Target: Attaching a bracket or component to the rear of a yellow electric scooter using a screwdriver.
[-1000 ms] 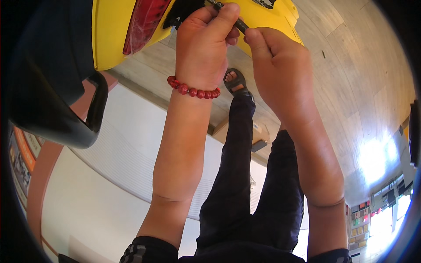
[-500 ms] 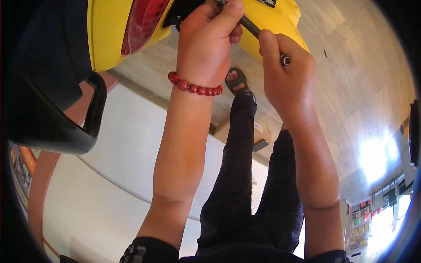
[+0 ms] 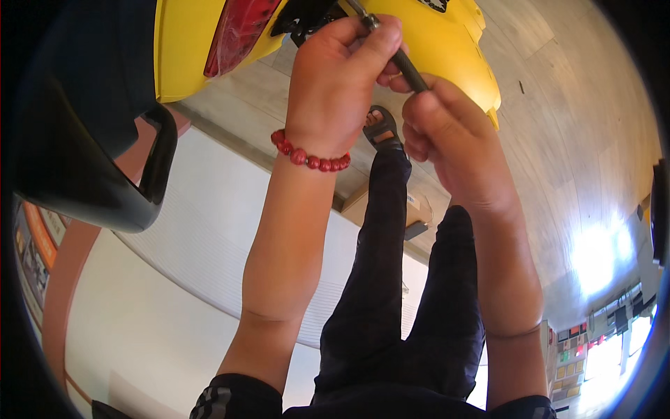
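Note:
My left hand [image 3: 331,87], with a red bead bracelet [image 3: 314,162] at its wrist, is closed round a rod-like hand tool [image 3: 410,71]. The tool has a dark textured handle and a metal shaft, and slants from upper left to lower right. At the handle's lower end, the fingers of my right hand [image 3: 460,136] are bent and closed on it. The shaft's far end runs out of the picture at the top, beside yellow bodywork [image 3: 447,49] and a dark recess. What the tool's tip meets is hidden.
A red tail light [image 3: 241,35] sits in the yellow bodywork to the left. A black curved part [image 3: 150,188] juts out below it. My sandalled foot [image 3: 380,129] stands on the wood-look floor [image 3: 558,140], near a cardboard box [image 3: 356,206].
Both hands and the tool have shifted slightly down in the picture. My right hand has turned, and its thumb no longer lies along the handle. More of the metal shaft shows above my left hand.

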The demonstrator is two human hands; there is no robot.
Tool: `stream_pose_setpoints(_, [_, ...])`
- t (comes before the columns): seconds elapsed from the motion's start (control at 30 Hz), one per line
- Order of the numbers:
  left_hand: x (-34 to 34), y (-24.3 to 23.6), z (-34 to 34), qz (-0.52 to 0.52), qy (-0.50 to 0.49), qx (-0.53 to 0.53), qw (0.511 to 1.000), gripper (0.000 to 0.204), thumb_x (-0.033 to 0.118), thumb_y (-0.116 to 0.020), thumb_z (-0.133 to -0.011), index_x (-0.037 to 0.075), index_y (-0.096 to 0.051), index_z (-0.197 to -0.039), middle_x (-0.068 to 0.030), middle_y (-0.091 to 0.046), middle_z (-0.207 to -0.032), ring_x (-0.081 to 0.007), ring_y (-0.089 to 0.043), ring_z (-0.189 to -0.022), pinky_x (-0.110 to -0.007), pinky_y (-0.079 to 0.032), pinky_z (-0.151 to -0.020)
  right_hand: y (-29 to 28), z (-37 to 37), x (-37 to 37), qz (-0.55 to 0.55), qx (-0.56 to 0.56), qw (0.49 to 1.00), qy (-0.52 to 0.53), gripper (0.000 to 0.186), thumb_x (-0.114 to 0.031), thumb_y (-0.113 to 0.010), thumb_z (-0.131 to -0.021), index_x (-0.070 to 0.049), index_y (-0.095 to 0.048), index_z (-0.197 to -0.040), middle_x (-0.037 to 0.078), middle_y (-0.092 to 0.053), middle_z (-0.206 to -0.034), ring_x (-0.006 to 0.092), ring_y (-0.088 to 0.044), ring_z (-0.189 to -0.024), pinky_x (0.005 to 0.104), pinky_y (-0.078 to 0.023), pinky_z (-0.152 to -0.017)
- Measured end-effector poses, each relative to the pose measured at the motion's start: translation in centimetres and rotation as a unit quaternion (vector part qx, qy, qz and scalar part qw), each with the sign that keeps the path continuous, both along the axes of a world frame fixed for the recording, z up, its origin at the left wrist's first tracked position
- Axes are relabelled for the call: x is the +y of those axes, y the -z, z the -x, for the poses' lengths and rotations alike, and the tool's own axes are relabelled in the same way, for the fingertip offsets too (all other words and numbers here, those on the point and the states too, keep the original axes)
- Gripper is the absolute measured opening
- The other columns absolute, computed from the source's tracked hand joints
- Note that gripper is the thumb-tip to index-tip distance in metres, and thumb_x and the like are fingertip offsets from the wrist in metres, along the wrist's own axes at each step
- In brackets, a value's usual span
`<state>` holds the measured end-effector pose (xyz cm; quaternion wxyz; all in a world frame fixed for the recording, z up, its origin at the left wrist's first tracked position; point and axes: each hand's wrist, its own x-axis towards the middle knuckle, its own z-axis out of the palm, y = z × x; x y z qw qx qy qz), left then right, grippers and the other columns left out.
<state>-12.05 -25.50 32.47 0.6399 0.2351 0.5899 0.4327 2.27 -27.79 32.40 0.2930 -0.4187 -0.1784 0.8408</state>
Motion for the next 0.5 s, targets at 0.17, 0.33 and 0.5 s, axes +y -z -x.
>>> stream_pose_setpoints(0.17, [-2.8,-0.1,1.0,0.009,-0.011,-0.018,1.0,0.022,0.013,-0.054,-0.087,0.001,-0.055,-0.105,-0.0038,-0.059,-0.084,-0.0086,-0.055,-0.069,-0.021,-0.045,-0.065,0.2,0.5,-1.1,0.045,0.009,0.999,-0.02,0.023,-0.021,-0.048,-0.09,-0.001,-0.058,-0.096,-0.001,-0.05,-0.064,0.006,-0.043,-0.055,0.0216,-0.035,-0.05])
stream_pose_setpoints(0.33, [-4.3,0.7,2.0,0.007,-0.031,-0.003,0.999,0.025,0.014,-0.046,-0.091,0.001,-0.053,-0.111,-0.009,-0.062,-0.092,-0.0114,-0.054,-0.076,-0.025,-0.042,-0.068,0.5,2.2,-2.6,-0.127,-0.235,0.963,-0.044,0.017,-0.014,-0.052,-0.087,0.0,-0.058,-0.093,0.007,-0.055,-0.063,0.0141,-0.051,-0.053,0.0276,-0.04,-0.05])
stream_pose_setpoints(0.5, [-4.3,1.0,2.4,-0.009,-0.031,-0.015,0.999,0.025,0.014,-0.045,-0.091,0.001,-0.053,-0.111,-0.0085,-0.062,-0.092,-0.0109,-0.055,-0.078,-0.025,-0.042,-0.07,1.1,3.2,-3.3,-0.22,-0.298,0.929,-0.011,0.014,-0.01,-0.056,-0.083,0.0,-0.058,-0.091,0.018,-0.057,-0.069,0.0309,-0.055,-0.057,0.034,-0.043,-0.052])
